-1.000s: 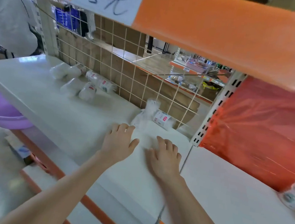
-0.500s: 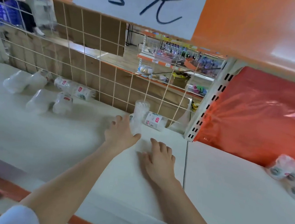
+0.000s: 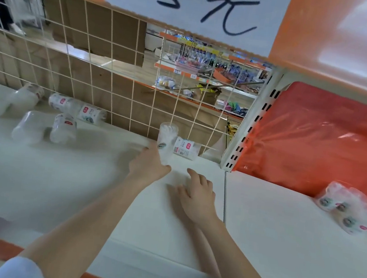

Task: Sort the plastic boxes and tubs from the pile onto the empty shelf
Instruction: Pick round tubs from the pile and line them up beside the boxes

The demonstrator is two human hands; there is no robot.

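Observation:
A clear round plastic tub (image 3: 166, 140) stands upright near the back of the white shelf (image 3: 68, 182), by the wire grid. My left hand (image 3: 149, 167) grips its lower part. Beside it a second clear tub with a red label (image 3: 186, 148) lies on its side. My right hand (image 3: 196, 192) rests flat on the shelf, fingers spread, a little to the right of the left hand and holding nothing. Several more clear tubs (image 3: 63, 127) lie scattered at the shelf's far left.
A wire grid (image 3: 114, 88) backs the shelf; a perforated upright (image 3: 248, 126) divides it from the right bay. There a few tubs (image 3: 345, 209) sit before an orange plastic sheet (image 3: 328, 138). An orange shelf edge with a paper price sign (image 3: 194, 4) hangs overhead.
My left hand has moved forward from lying flat on the shelf and taken hold of the upright tub. My right hand has stayed on the shelf. The view swung right and closer.

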